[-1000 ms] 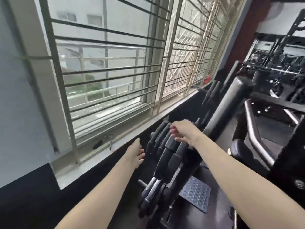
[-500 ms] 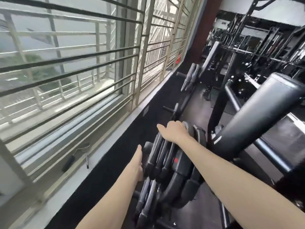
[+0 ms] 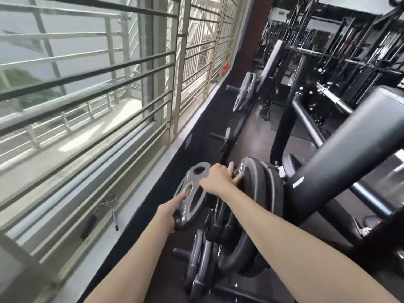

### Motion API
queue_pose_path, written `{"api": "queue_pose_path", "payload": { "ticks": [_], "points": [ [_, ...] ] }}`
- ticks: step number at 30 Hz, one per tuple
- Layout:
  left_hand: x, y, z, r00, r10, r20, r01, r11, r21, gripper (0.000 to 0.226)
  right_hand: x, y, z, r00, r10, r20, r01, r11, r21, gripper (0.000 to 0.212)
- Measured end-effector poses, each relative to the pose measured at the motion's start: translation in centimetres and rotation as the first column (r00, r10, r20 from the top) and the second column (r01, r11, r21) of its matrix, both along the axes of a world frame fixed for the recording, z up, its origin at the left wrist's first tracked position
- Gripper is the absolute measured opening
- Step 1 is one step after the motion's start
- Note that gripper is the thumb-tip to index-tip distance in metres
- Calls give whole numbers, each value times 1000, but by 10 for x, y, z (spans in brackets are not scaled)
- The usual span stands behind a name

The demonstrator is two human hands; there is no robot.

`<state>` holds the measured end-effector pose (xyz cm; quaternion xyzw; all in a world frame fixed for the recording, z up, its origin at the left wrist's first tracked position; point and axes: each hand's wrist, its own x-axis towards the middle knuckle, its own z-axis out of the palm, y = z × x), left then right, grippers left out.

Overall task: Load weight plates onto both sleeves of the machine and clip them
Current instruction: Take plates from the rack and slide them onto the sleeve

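Both hands grasp a small black round weight plate (image 3: 192, 197), face tilted windowward: left hand (image 3: 172, 212) at its lower rim, right hand (image 3: 218, 180) on top. Larger black plates (image 3: 260, 193) stand just right.

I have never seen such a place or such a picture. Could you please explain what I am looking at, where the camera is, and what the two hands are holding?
The camera sits on a person's head and looks down along both bare arms, in a gym beside a barred window. In front stands a storage rack of black weight plates, round discs with holes. The left hand grips the lower edge of a small plate marked 2.5, which is tilted away from the others. The right hand rests at the top of that plate, its fingers touching the next bigger plate. On the window sill lies a spring clip for locking plates. The thick black padded bar at right belongs to a machine.
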<state>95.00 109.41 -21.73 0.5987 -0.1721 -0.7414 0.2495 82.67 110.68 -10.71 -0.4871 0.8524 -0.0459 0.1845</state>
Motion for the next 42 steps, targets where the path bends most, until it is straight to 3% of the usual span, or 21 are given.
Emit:
{"api": "queue_pose_path", "payload": {
  "ticks": [2,4,6,8,10,11,13,16,18,21,23,25,30,33,37,42],
  "points": [
    [16,-34,-49,993,118,23,-115,988,-108,100,1,1,1,999,35,20,-35,999,3,36],
    [34,-60,-70,965,261,-27,-261,949,-175,100,0,7,5,994,31,107,-25,998,-62,28],
    [45,-41,1,939,338,-64,-343,905,-252,69,2,15,12,967,-33,251,86,975,-206,42],
    [43,-35,50,937,346,-58,-343,869,-358,48,4,25,21,875,-102,474,304,877,-372,52],
    [33,-31,85,945,322,-52,-306,823,-479,58,3,36,32,755,-84,650,477,750,-457,55],
    [26,-26,103,947,314,-70,-303,797,-523,68,-1,41,40,737,-72,672,517,700,-493,58],
    [10,-14,133,956,270,-112,-283,759,-586,73,-13,59,59,734,-76,675,575,596,-560,57],
    [-21,12,162,982,132,-135,-188,727,-660,43,-39,98,87,725,-95,682,658,385,-647,46],
    [-47,34,175,992,36,-123,-115,679,-725,39,-59,131,93,716,-141,684,694,251,-675,39],
    [-90,75,194,995,-96,0,50,517,-855,55,-89,189,95,673,-240,700,730,66,-680,40],
    [-116,113,207,986,-137,94,142,401,-905,50,-104,235,100,664,-278,694,710,-57,-702,39],
    [-138,155,214,982,-172,79,132,327,-936,41,-118,279,106,671,-311,674,666,-149,-731,37],
    [-187,242,226,926,-375,-39,59,246,-967,33,-139,385,118,668,-392,633,557,-301,-774,34],
    [-211,294,233,887,-462,-22,73,186,-980,35,-147,445,123,621,-447,644,518,-382,-765,36],
    [-238,363,229,820,-572,-7,111,171,-979,38,-151,522,121,563,-525,638,468,-434,-770,33],
    [-254,457,223,647,-760,66,161,52,-986,43,-141,628,106,391,-631,670,404,-537,-741,35]
  ]
}}
